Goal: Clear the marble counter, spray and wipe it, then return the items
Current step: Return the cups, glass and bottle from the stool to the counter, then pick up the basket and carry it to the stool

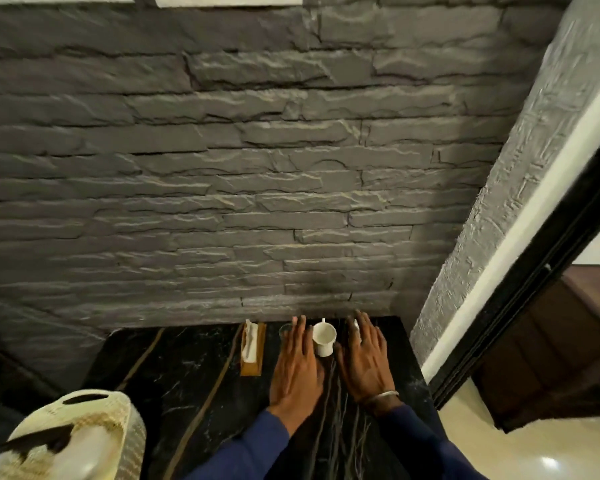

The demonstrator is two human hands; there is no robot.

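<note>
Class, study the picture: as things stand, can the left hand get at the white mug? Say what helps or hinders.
Probably yes. The left hand lies open right beside the mug, on its left, with nothing between them. The glass stands on the hand's other side, out of the way.

Palms down, fingers straight, side by side over dark marble counter [194, 393]: left hand [297, 365] and right hand [364, 362]. Between the hands: white mug [324, 337], upright. At left fingertips: clear glass [285, 330], partly hidden. Left of left hand: wooden napkin holder [253, 348]. Under right fingertips: something small, white, unclear. On right wrist: bangle [381, 396]. Far left, nearer the body: woven basket [84, 438]. Beyond fingertips: grey stone wall [257, 168].
</note>
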